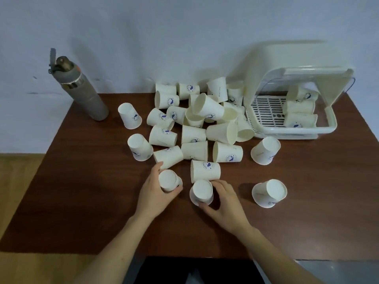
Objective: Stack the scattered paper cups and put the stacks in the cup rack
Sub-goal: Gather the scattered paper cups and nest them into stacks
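Several white paper cups with blue logos lie scattered in a pile (205,124) across the middle of the brown table. My left hand (155,191) grips an upside-down cup (168,179) near the front. Just to its right, my right hand (223,198) holds another upside-down cup (202,192), fingers curled round its rim. The white cup rack (291,130) stands at the right with its lid raised; a stack of cups (300,111) lies inside on the slatted tray.
A grey water bottle (86,93) stands at the table's back left. Single upside-down cups sit at the right front (269,192) and right (265,150). The table's front edge (143,254) is close to my body; a wall is behind.
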Tool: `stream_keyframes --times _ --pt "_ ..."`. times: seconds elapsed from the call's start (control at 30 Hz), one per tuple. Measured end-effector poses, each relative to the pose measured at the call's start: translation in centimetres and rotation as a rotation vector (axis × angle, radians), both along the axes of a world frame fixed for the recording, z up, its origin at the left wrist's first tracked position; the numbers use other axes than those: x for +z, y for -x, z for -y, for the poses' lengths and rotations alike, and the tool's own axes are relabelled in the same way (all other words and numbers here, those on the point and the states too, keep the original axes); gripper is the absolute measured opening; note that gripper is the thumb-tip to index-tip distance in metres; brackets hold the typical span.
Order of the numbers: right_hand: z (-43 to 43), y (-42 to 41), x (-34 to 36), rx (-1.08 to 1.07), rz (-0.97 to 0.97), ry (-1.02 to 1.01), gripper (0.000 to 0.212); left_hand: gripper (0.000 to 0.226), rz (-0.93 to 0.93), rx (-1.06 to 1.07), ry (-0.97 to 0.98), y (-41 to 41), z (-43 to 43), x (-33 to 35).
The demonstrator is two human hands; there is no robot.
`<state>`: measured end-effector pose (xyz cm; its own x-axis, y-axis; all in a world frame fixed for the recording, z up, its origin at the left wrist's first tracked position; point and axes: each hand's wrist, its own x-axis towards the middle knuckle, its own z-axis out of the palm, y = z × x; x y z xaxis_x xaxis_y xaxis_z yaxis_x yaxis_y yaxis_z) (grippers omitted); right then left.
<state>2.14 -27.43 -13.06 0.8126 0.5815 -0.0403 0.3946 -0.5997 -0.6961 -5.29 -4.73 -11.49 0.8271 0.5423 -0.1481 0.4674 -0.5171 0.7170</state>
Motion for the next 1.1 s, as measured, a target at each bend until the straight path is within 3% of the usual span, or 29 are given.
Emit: stream_keyframes --times 0.1,0.3,0.47,0.6,0.77,0.93,1.1 --pt "0.0 0.0 -1.6 -0.02 0.149 -0.034 0.059 0.09 0.149 0.029 -0.001 0.2 0.1 -2.2" --pt "-0.7 0.7 -3.1 -0.012 0.288 0.061 0.077 0.089 0.313 -0.043 -0.108 0.5 -0.1 -5.4" --pt "-1.4 1.4 -3.4 -0.045 0.278 -0.036 0.08 0.093 0.281 -0.155 -0.248 0.3 -0.2 -6.1" --pt "-1.0 1.4 -3.5 -0.094 0.191 -0.202 0.056 0.086 0.259 -0.191 -0.321 0.9 0.5 -5.3" --pt "-1.2 2.3 -2.8 -0.096 0.207 -0.125 0.076 0.08 0.228 -0.24 -0.411 1.6 1.3 -4.8" --pt "-0.9 2.5 -2.9 -0.107 0.179 -0.185 0.062 0.086 0.231 -0.293 -0.423 1.7 1.3 -5.0" --pt "-0.4 1.6 -3.1 -0.123 0.109 -0.414 0.038 0.075 0.38 -0.227 -0.212 1.1 0.2 -5.4"
